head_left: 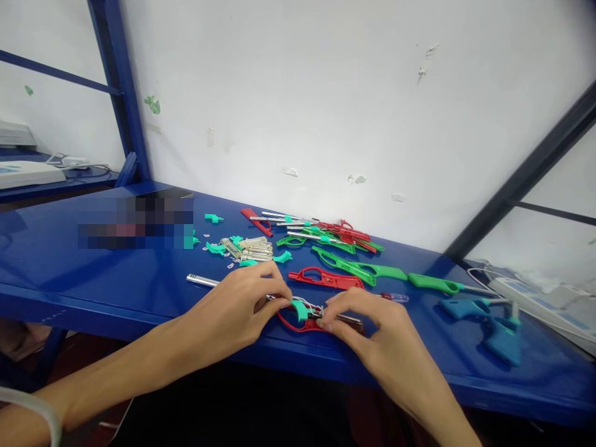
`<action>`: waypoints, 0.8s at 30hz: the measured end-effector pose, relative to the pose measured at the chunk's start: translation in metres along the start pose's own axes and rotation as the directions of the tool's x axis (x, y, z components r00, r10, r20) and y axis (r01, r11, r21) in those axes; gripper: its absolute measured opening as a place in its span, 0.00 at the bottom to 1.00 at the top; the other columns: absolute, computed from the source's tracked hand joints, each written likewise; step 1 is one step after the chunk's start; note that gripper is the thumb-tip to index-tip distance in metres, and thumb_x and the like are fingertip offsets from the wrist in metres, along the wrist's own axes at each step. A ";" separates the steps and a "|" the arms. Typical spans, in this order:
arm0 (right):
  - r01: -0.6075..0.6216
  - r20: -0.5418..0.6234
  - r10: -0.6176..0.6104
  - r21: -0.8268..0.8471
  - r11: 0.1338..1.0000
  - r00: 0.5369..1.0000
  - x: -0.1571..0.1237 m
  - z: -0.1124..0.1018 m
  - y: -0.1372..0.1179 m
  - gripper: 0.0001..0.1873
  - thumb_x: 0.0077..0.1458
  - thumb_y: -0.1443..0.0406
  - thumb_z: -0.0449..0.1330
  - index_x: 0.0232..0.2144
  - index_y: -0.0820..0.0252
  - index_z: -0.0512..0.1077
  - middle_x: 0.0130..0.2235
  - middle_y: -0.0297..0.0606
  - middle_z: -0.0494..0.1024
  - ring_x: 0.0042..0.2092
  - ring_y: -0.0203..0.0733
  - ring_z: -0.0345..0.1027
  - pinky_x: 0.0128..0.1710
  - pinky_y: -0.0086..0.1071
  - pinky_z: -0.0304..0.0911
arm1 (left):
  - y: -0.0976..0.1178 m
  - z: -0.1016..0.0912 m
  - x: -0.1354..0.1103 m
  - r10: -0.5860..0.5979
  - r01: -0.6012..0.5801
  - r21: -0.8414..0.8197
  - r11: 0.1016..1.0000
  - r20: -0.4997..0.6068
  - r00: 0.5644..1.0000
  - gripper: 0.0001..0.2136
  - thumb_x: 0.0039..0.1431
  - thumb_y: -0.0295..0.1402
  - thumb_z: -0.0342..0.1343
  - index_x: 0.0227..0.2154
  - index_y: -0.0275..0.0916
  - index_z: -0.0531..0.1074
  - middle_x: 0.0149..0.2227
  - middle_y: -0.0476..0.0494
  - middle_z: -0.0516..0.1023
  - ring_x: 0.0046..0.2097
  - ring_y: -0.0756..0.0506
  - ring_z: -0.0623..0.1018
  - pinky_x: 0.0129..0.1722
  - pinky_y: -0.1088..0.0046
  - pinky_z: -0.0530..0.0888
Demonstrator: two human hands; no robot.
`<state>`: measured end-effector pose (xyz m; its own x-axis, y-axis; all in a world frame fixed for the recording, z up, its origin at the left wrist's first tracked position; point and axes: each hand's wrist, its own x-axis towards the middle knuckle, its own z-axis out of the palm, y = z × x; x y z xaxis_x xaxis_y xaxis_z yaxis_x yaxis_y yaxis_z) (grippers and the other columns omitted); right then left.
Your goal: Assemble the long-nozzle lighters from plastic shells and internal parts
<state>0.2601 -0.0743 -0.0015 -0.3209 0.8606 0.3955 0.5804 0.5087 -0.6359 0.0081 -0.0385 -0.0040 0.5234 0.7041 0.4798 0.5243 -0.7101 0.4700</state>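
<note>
A red utility lighter half-shell (291, 324) lies at the table's front edge with its inner parts showing. In it sits a teal trigger (300, 309), with thin white wires beside it. My left hand (249, 301) pinches at the lighter's left end, next to the trigger; a silver tube (202, 281) reaches out to the left behind this hand. With thumb and fingers closed, my right hand (372, 323) grips the lighter's inner parts right of the trigger. My fingertips hide exactly which part each hand touches. Another red shell half (326, 279) lies just behind.
Loose teal triggers (214, 218) and clear lighter tanks (256, 248) lie behind my left hand. Red and green lighters (326, 236) are piled near the wall. A screwdriver (395, 298), green lighter (433, 284) and blue lighters (503, 338) lie to the right.
</note>
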 end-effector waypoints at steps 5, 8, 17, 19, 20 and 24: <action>0.010 0.022 -0.010 -0.018 1.000 1.000 0.000 0.000 -0.001 0.08 0.64 0.67 0.67 0.34 0.47 0.79 0.39 0.27 0.85 0.41 0.42 0.79 0.43 0.34 0.69 | 0.002 -0.001 0.002 0.025 -0.025 0.011 1.000 -0.018 1.000 0.09 0.66 0.21 0.62 0.37 0.40 0.85 0.37 0.47 0.80 0.36 0.49 0.79 0.39 0.74 0.72; 0.009 0.026 -0.009 -0.010 1.000 1.000 0.001 -0.001 -0.001 0.08 0.63 0.68 0.67 0.34 0.47 0.79 0.39 0.25 0.85 0.42 0.41 0.79 0.44 0.33 0.69 | 0.001 0.000 0.003 0.034 -0.034 0.002 0.999 -0.015 0.999 0.08 0.66 0.21 0.63 0.37 0.39 0.85 0.37 0.48 0.81 0.37 0.49 0.80 0.39 0.74 0.73; -0.028 0.059 0.030 -0.029 0.999 0.998 0.003 -0.002 -0.005 0.11 0.63 0.72 0.66 0.34 0.49 0.79 0.40 0.24 0.85 0.43 0.38 0.79 0.44 0.29 0.67 | -0.003 0.004 0.000 0.053 -0.053 0.007 0.999 -0.009 0.999 0.07 0.68 0.22 0.61 0.38 0.40 0.82 0.39 0.49 0.82 0.38 0.49 0.80 0.40 0.74 0.72; -0.026 0.057 0.028 -0.028 0.999 0.998 0.003 -0.002 -0.005 0.11 0.63 0.72 0.66 0.34 0.49 0.79 0.39 0.24 0.85 0.42 0.38 0.79 0.44 0.29 0.67 | -0.002 0.003 0.000 0.047 -0.047 0.001 0.999 -0.001 0.999 0.07 0.67 0.22 0.61 0.38 0.40 0.82 0.39 0.50 0.82 0.38 0.49 0.80 0.40 0.75 0.72; -0.026 0.055 0.028 -0.025 0.999 0.998 0.003 -0.002 -0.005 0.11 0.63 0.72 0.67 0.34 0.49 0.80 0.39 0.24 0.85 0.42 0.38 0.79 0.44 0.29 0.67 | -0.003 0.003 0.000 0.044 -0.044 0.003 0.999 0.004 0.999 0.07 0.67 0.22 0.62 0.38 0.40 0.82 0.39 0.50 0.82 0.38 0.49 0.80 0.40 0.75 0.72; -0.039 0.039 0.039 -0.023 0.999 0.998 0.004 -0.001 -0.004 0.11 0.62 0.72 0.68 0.34 0.48 0.80 0.38 0.23 0.85 0.41 0.36 0.79 0.42 0.27 0.67 | -0.005 0.002 0.004 0.024 -0.026 0.037 0.999 0.032 0.999 0.07 0.67 0.22 0.62 0.37 0.40 0.82 0.39 0.49 0.82 0.40 0.47 0.80 0.41 0.73 0.72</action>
<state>0.2577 -0.0728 0.0033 -0.3265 0.8803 0.3442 0.6097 0.4744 -0.6350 0.0091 -0.0324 -0.0057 0.5576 0.6864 0.4668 0.5354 -0.7271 0.4297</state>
